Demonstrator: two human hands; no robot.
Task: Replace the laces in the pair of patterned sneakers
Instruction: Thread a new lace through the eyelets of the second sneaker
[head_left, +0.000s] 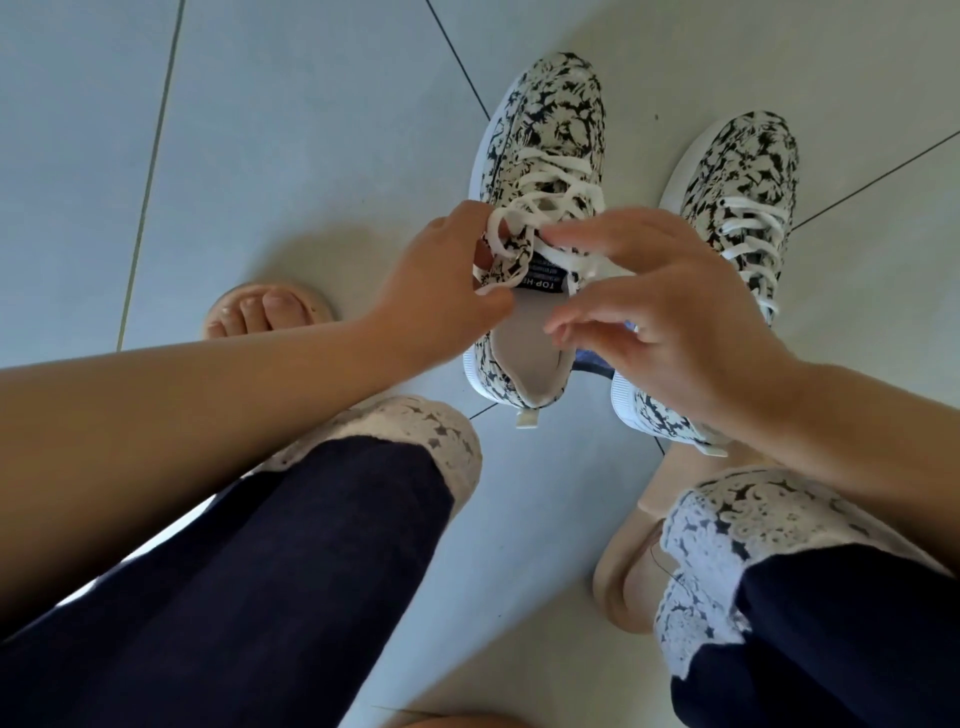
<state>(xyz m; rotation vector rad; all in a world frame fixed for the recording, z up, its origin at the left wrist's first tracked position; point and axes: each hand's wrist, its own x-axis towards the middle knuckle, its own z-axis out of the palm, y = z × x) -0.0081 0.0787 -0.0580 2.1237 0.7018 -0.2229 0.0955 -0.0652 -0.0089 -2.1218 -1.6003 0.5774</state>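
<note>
Bright, even daylight; soft shadow on the floor (311, 249) left of the left hand (441, 280). Right hand (670, 317) fingers slightly motion-blurred, perhaps. Wide-angle bending at edges.

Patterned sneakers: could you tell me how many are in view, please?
2: the left sneaker under both hands, the right sneaker beside it on the floor, its heel partly hidden by the right hand.

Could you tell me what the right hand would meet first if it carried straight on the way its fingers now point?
Probably the white lace at the tongue of the left sneaker; the right hand points left across it, though its height above is unclear.
</note>
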